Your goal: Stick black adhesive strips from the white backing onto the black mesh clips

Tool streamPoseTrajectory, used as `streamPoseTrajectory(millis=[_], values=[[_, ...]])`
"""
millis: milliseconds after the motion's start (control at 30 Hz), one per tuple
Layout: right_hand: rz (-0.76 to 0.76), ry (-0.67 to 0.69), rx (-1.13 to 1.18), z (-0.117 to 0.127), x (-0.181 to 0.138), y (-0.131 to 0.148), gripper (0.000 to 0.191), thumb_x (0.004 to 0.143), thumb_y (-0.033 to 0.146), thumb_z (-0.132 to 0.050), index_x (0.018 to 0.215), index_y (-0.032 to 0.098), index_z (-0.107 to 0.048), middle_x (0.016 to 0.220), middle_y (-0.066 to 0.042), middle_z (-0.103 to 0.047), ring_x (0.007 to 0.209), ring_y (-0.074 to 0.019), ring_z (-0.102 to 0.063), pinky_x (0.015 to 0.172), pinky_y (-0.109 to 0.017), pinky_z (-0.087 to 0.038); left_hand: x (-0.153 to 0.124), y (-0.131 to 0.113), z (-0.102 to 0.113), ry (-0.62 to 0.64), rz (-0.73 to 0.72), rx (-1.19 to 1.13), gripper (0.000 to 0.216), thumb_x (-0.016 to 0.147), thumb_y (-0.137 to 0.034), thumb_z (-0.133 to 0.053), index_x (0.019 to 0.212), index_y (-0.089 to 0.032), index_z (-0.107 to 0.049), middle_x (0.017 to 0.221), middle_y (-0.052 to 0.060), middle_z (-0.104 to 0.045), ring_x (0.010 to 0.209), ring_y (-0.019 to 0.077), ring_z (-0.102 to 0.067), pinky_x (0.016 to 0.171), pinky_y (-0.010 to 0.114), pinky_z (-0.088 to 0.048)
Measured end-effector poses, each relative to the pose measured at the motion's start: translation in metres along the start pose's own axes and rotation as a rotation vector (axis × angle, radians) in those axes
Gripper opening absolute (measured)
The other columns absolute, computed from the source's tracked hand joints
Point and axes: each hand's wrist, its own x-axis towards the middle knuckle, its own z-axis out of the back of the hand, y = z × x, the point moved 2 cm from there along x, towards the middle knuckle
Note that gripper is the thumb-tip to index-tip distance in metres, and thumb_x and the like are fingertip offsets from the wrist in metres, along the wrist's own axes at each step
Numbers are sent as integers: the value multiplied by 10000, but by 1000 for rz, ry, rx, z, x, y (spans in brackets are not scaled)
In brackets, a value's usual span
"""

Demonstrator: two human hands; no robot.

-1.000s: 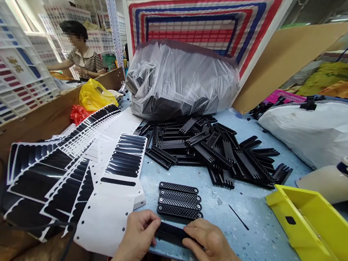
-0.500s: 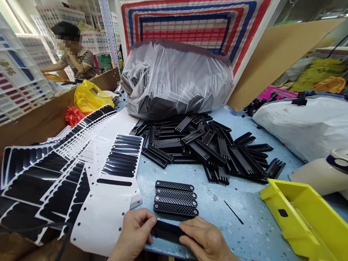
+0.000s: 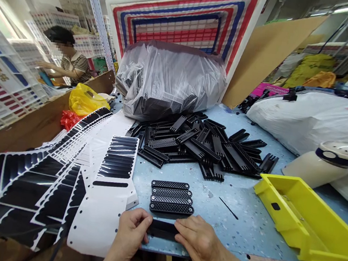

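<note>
A long flat black plastic piece [image 3: 162, 229] lies level at the table's front edge, between my hands. My left hand [image 3: 131, 232] pinches its left end between thumb and bent fingers. On the right end, my right hand [image 3: 196, 238] is closed, its fingers pressed together along the top and covering that end. Just beyond stand several black strips with a mesh-patterned face [image 3: 172, 199], lined up in a neat row. To the left is a white backing sheet [image 3: 95, 218] with a single black strip sticker [image 3: 110, 184] and a glossy sticker sheet [image 3: 118, 157] above it.
Farther back is a heap of loose black pieces [image 3: 200, 144], with a plastic-wrapped bundle [image 3: 170, 83] behind. A yellow bin [image 3: 289, 231] and white bottle [image 3: 320, 164] stand right. Fanned sticker sheets [image 3: 35, 180] spread left. A co-worker [image 3: 73, 64] sits at far left.
My view has shifted slightly, so the table things sit a little farther left. Both hands keep their hold on the black piece. The co-worker's arm has come down from the face.
</note>
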Motion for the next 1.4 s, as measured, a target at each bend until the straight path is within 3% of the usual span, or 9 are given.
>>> streamPoseTrajectory(millis=[233,433,600,767,867,1033,1200,1267,1400], values=[[-184,68,242,9,9,-5,167,932,196,-605,972,189,-766,861,-67,-762,789,-193,-686,737,-283,-537,-2,-16,1,47,41,22,408,642,-584,-691,579,-187,-622,358,-29,-522,281,76,-387,323,181,-283],[-266,96,336,8,5,-12,246,961,312,-567,1002,207,-785,900,-79,-779,810,-198,-716,744,-279,-562,0,-7,3,84,27,14,383,684,-555,-695,606,-184,-635,379,-24,-548,293,81,-419,328,173,-299],[-379,-127,234,29,-19,-29,292,933,400,-566,1026,220,-777,921,-77,-785,827,-213,-736,751,-299,-594,0,1,6,49,5,18,368,736,-530,-674,642,-174,-653,395,-20,-569,296,70,-414,342,160,-288],[-674,-312,139,50,-50,-43,380,875,518,-563,844,217,-793,648,-52,-745,581,-220,-699,582,-311,-590,-1,3,5,114,24,88,395,734,-575,-657,671,-185,-655,406,-30,-552,316,89,-427,351,177,-311],[-710,-274,199,34,-51,-34,403,855,533,-556,807,206,-787,603,-45,-718,546,-214,-675,527,-301,-566,-2,3,2,30,-52,142,373,765,-553,-622,656,-198,-650,419,-46,-511,344,100,-434,369,191,-310],[-716,-218,289,4,-33,-20,385,771,438,-616,978,154,-775,710,-58,-730,518,-174,-632,502,-284,-532,-1,4,-3,-39,-220,255,268,731,-464,-674,680,-200,-672,448,-55,-473,418,123,-457,430,216,-335],[-831,-78,402,4,-25,-27,463,693,350,-629,1072,105,-732,769,-66,-713,559,-159,-605,521,-266,-490,-2,3,-1,14,-329,418,291,665,-309,-756,940,-219,-777,699,24,-708,595,188,-609,547,256,-466],[-841,-37,430,7,-22,-30,419,716,382,-610,1014,113,-732,705,-44,-685,550,-157,-585,520,-262,-463,-3,2,0,17,-391,463,235,691,-278,-731,914,-235,-792,774,41,-740,641,195,-635,592,263,-490],[-791,32,353,9,-13,-34,298,781,423,-527,652,179,-642,521,17,-537,511,-142,-497,489,-247,-361,-1,-4,1,95,-412,517,196,724,-295,-712,886,-238,-807,716,43,-733,613,191,-647,577,255,-488]])
